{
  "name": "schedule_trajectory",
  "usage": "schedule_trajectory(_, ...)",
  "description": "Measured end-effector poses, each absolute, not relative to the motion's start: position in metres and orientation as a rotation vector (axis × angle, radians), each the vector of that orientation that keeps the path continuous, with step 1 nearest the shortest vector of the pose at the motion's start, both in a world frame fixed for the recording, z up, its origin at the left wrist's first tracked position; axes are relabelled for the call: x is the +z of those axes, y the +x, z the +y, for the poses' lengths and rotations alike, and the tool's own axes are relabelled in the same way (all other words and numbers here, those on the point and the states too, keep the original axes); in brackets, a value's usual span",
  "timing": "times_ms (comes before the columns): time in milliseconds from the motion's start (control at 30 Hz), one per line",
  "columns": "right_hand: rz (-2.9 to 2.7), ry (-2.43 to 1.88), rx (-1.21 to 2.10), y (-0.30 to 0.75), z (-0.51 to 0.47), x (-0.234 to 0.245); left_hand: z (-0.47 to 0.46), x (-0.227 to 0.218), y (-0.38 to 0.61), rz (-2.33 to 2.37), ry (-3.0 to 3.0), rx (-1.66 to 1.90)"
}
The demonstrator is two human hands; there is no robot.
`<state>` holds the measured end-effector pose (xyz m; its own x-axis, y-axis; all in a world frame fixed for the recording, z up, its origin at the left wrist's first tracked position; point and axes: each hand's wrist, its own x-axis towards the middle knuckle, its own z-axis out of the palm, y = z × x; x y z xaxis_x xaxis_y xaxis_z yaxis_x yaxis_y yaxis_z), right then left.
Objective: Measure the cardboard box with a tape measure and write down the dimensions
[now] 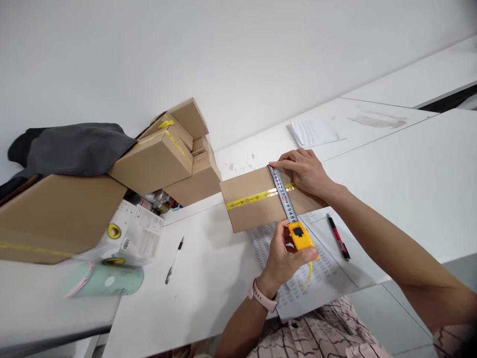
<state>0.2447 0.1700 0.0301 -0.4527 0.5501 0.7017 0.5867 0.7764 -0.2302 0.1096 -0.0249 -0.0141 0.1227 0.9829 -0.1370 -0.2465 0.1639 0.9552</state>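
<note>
A yellow tape measure [302, 236] is gripped in my left hand [281, 256], at the near edge of a cardboard box [253, 219]. Its metal blade [283, 196] lies pulled out across the top of the box, crossing a strip of yellow printed tape [257, 197]. My right hand [307, 171] presses the blade's far end at the box's far edge, its fingers bent over the cardboard. The box rests partly over printed sheets of paper [276, 248]. A yellow wrist cord hangs below the tape measure.
Several cardboard boxes [156, 164] are stacked at the left, a dark cloth [78, 149] over them. A white carton with avocado pictures [139, 233] and a mint green cylinder [115, 279] stand nearby. A black-capped pen [174, 260], a red pen [338, 237] and papers [313, 132] lie on the white table.
</note>
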Motion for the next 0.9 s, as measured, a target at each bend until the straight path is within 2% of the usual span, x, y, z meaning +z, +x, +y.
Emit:
schedule_trajectory(633,-2.155,-0.871,-0.045,0.247,0.164,0.032,-0.029,-0.019,0.11,1.043,0.987,1.116)
schedule_trajectory(800,-2.136,-0.905,-0.012,0.25,0.157,0.033,-0.061,-0.015,0.093,1.059,1.123,1.109)
schedule_trajectory(900,-2.049,-0.968,0.024,0.251,0.15,0.032,-0.095,-0.014,0.074,1.105,1.183,1.294)
